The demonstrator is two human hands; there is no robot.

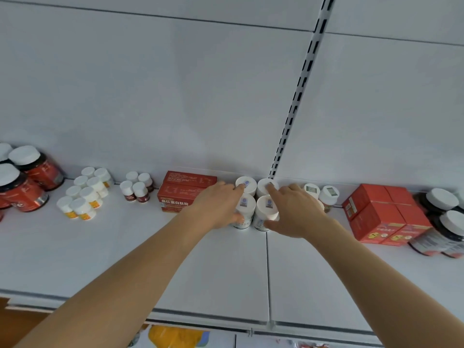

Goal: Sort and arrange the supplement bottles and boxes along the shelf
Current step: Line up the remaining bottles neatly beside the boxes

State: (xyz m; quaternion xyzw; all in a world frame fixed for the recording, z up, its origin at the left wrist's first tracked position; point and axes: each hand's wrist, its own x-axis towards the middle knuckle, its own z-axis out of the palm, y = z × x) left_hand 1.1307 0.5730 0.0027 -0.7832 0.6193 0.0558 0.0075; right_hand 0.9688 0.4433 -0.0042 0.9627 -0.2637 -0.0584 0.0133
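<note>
Both hands are on a square cluster of four white bottles (pixel 254 204) at the middle of the shelf (pixel 140 249), close to the back wall. The left hand (pixel 218 205) has its fingers spread along the left side of the cluster, thumb against the front left bottle and a fingertip on the back left cap. The right hand (pixel 295 209) mirrors it, fingers spread, forefinger on the back right cap and thumb near the base of the front right bottle. Neither hand lifts anything; they seem to be squeezing the four together.

Most of the sorting looks done: big dark jars (pixel 25 177) far left, small white bottles (pixel 84 197), four little brown bottles (pixel 136 188), red boxes (pixel 184 190) just left of the hands, more bottles (pixel 321 194), orange boxes (pixel 376 214) and dark jars (pixel 444 222) to the right. What remains, I'd judge, is tidying rows and squaring them to the wall.
</note>
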